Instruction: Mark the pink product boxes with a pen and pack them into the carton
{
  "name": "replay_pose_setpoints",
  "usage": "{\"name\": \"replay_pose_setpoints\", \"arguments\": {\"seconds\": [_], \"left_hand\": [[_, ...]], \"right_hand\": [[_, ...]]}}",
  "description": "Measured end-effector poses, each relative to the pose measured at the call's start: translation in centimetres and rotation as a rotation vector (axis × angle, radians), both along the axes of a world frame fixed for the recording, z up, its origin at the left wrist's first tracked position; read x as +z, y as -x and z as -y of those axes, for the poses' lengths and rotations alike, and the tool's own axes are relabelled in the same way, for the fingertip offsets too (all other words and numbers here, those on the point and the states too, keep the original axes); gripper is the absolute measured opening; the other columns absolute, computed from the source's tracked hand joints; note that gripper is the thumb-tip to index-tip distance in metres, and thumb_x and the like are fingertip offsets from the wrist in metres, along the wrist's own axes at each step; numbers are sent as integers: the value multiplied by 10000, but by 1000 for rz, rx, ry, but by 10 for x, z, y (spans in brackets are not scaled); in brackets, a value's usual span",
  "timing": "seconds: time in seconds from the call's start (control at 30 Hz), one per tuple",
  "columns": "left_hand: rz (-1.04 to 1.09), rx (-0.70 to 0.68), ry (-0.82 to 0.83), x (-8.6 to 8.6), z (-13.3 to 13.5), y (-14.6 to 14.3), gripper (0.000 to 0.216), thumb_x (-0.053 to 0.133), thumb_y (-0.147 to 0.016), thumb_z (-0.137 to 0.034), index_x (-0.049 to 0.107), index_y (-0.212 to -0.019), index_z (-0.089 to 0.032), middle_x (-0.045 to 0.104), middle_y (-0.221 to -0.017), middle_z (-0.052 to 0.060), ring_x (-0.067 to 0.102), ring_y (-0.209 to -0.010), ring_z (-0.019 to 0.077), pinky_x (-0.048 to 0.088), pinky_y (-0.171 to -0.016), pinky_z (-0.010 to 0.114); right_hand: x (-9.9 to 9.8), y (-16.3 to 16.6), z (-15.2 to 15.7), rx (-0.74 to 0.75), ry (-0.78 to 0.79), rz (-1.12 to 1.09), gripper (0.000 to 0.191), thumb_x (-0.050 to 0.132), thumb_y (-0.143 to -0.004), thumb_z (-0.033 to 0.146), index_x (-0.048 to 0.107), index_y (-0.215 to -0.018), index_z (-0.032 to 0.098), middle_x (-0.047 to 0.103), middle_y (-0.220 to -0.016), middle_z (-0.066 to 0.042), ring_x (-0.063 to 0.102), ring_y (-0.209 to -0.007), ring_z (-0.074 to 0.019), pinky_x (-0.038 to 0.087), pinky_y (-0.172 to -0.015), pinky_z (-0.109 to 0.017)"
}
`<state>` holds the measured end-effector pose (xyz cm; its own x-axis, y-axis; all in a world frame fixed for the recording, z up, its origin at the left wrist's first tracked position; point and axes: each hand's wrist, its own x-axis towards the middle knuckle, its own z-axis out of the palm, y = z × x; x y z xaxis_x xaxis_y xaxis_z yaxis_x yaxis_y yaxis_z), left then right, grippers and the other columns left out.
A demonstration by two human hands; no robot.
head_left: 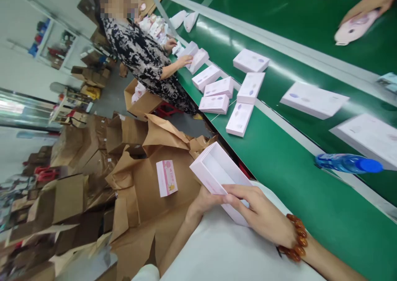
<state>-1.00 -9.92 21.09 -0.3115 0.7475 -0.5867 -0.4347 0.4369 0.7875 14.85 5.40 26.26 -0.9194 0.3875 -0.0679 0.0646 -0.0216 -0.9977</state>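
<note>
A pale pink-white open box [208,177] is tilted in front of my body, its hollow inside facing up. My left hand [207,199] grips its lower left side, with the thumb along the wall. My right hand [259,210], with a brown bead bracelet [299,239] at the wrist, is closed over the near rim; some fingertips are hidden inside or behind the box. Both hands meet near the box's middle. Below and left of the box, a small pink-and-white printed box [166,178] lies inside a large brown carton [151,206].
Several white boxes [249,86] lie on the green table [279,165]. A blue bottle [349,163] rests on its side at right. A co-worker [139,58] handles boxes at the far end; another person's hand [369,8] holds a pink item [353,29]. Brown cartons [68,198] fill the left.
</note>
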Motion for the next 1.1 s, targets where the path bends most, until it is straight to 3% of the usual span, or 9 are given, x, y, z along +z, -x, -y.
{"name": "replay_pose_setpoints", "arguments": {"seconds": [0.07,0.17,0.3,0.43,0.63,0.8,0.93,1.03,1.1], "left_hand": [[-34,-26,14,5,-7,-3,837,1069,-498,-679,779,-1102,-178,805,-1191,146,712,-1235,436,569,-1111,581],[-30,-108,-44,15,-19,-13,934,1083,-580,-573,724,-1366,-217,755,-1396,152,626,-1419,436,487,-1244,616],[10,-241,-45,25,-31,-25,1052,1054,-669,-550,601,-1576,-268,696,-1514,173,561,-1514,454,390,-1323,682],[3,-278,-25,25,-36,-28,1033,1048,-667,-551,619,-1577,-319,684,-1567,145,572,-1509,484,411,-1324,661],[-23,-283,4,21,-34,-27,949,1052,-693,-493,659,-1533,-291,665,-1594,151,560,-1524,470,363,-1335,723],[-2,-323,-11,25,-37,-19,870,1038,-720,-509,691,-1486,-284,666,-1595,147,571,-1513,440,380,-1317,723],[-18,-382,-55,34,-53,0,815,1045,-677,-573,760,-1345,-202,771,-1405,158,665,-1384,429,486,-1246,651],[-8,-408,-83,33,-62,9,849,1080,-580,-599,785,-1255,-177,810,-1262,146,694,-1325,444,506,-1224,624],[-6,-355,-81,27,-64,7,917,1082,-553,-621,753,-1286,-177,802,-1248,149,703,-1298,441,531,-1189,609]], "right_hand": [[-4,-5,-1,-280,-93,16,347,529,-1149,405,810,-1029,240,839,-973,-26,800,-864,-198,654,-797,-279],[-19,-3,-6,-691,-324,46,196,640,-1094,343,783,-1012,236,824,-998,-47,794,-880,-204,659,-808,-290],[-37,1,-7,-822,-559,71,166,669,-1080,288,798,-982,250,820,-1019,-40,799,-879,-196,666,-810,-304],[-41,1,-1,-930,-611,71,157,654,-1085,249,784,-998,254,827,-1000,-29,803,-897,-199,673,-830,-319],[-40,2,-5,-876,-504,132,209,587,-1114,348,714,-976,256,786,-973,-46,761,-854,-214,642,-761,-348],[-39,-2,-2,-739,-431,132,218,572,-1107,433,690,-1131,251,760,-1076,-85,743,-1009,-263,649,-866,-415],[-29,-17,0,-586,-338,171,421,622,-1050,491,669,-1373,225,707,-1308,-137,736,-1177,-296,663,-967,-453],[-23,-29,-3,-513,-257,222,563,692,-973,535,648,-1445,231,668,-1379,-133,739,-1198,-299,677,-958,-435],[-22,-35,-7,-509,-208,272,619,749,-906,533,649,-1441,238,659,-1375,-122,744,-1178,-300,682,-954,-437]]}}
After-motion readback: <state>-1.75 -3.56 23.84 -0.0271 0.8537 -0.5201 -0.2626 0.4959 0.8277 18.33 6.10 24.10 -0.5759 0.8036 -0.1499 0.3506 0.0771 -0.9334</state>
